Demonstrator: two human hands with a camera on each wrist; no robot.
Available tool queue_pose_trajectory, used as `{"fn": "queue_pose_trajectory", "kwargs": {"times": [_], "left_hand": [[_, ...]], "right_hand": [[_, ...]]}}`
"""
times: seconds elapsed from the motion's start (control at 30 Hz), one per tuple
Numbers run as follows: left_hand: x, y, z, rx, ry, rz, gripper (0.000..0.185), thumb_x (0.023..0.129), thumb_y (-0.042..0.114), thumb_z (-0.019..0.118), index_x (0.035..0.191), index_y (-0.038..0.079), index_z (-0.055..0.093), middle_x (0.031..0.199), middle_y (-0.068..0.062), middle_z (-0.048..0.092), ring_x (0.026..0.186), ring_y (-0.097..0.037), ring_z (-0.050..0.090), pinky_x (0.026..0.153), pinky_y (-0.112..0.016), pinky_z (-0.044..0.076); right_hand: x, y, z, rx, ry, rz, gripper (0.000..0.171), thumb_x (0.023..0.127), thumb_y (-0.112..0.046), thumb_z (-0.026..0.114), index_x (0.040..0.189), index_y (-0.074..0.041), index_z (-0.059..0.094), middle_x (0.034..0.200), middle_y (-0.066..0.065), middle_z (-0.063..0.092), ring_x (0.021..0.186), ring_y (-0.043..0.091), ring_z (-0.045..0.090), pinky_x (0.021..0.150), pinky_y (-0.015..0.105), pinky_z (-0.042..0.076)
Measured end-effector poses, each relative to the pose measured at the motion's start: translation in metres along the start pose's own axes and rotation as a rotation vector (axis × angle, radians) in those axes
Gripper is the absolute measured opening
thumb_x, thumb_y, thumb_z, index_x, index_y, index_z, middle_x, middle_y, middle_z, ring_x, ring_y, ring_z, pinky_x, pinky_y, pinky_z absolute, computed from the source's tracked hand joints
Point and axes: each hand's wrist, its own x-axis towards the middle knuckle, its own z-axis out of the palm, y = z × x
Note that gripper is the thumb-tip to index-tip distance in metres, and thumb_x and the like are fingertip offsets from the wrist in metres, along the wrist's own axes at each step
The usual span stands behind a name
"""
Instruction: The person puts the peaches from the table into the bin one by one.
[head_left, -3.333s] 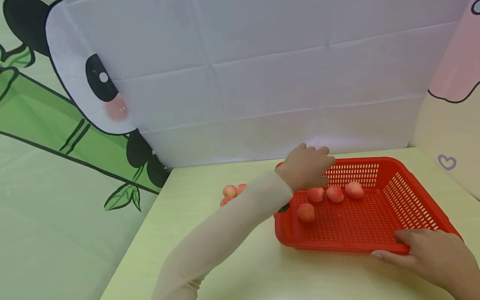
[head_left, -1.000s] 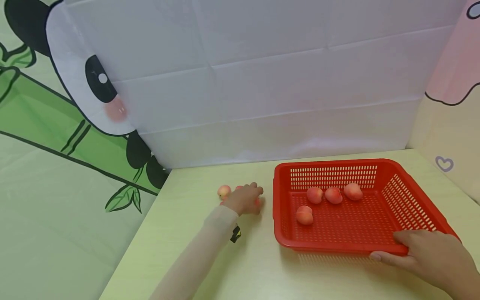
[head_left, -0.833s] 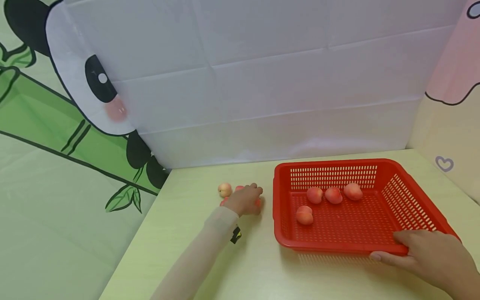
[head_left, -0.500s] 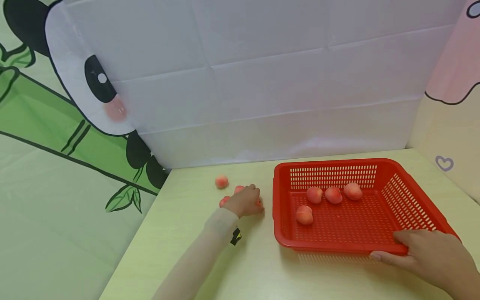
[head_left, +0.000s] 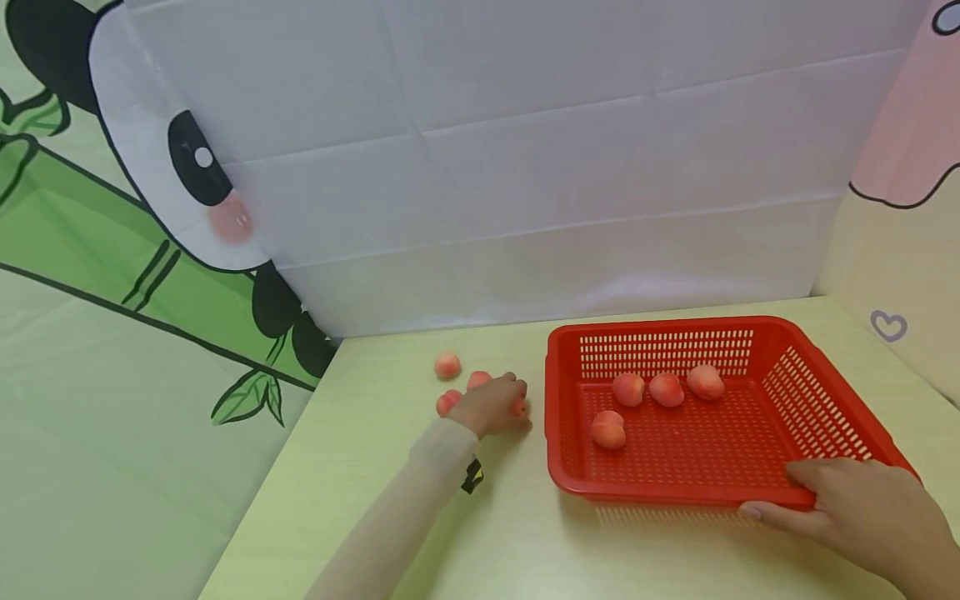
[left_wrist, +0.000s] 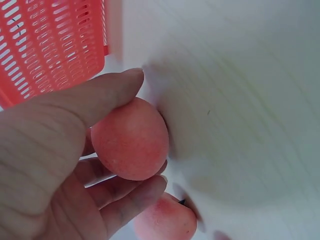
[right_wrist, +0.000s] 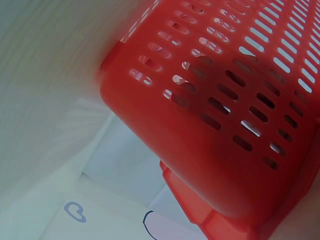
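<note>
My left hand (head_left: 491, 406) is low over the table, left of the red basket. In the left wrist view its thumb and fingers curl round a pinkish-red peach (left_wrist: 131, 140); the head view shows only a sliver of that fruit. Another peach (left_wrist: 167, 218) with a dark stem lies just past the fingertips. Around this hand on the table are a paler peach (head_left: 447, 365) at the back, a red peach (head_left: 449, 403) at the left and one peach (head_left: 478, 379) partly behind the hand. My right hand (head_left: 873, 512) grips the near right rim of the basket (head_left: 675, 492).
Several peaches sit inside the basket: a row of three, with its middle peach (head_left: 667, 389) towards the back, and one peach (head_left: 608, 430) nearer the left front. A white sheet (head_left: 525, 208) with a printed panda stands behind the pale table (head_left: 360, 467).
My left hand has gone from above the basket down to the peaches on the left and taken hold of one. The paler peach has rolled slightly backward. My right hand keeps its grip.
</note>
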Motion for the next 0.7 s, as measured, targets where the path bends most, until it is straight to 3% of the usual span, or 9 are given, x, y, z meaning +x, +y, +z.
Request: {"fn": "queue_pose_trajectory", "kwargs": {"times": [0.53,0.7], "left_hand": [[0.0058,-0.0026,0.0002,0.074,0.038,0.042,0.023,0.095,0.025,0.08,0.11,0.011,0.07,0.099,-0.001,0.059,0.098,-0.021,0.054,0.077,-0.029,0.051],[0.0036,-0.0012,-0.0052,0.063,0.075,0.056,0.019,0.095,0.024,0.077,0.099,0.011,0.064,0.094,-0.001,0.056,0.096,-0.021,0.052,0.08,-0.03,0.048]], "right_hand": [[0.0019,0.003,0.0032,-0.011,-0.022,0.005,0.066,0.083,-0.078,0.072,0.094,-0.013,0.078,0.077,-0.002,0.068,0.069,0.021,0.063,0.06,0.044,0.05],[0.0026,0.0032,0.0031,-0.01,-0.021,0.008,0.068,0.083,-0.079,0.072,0.096,-0.012,0.079,0.08,0.002,0.071,0.071,0.023,0.066,0.062,0.047,0.053]]}}
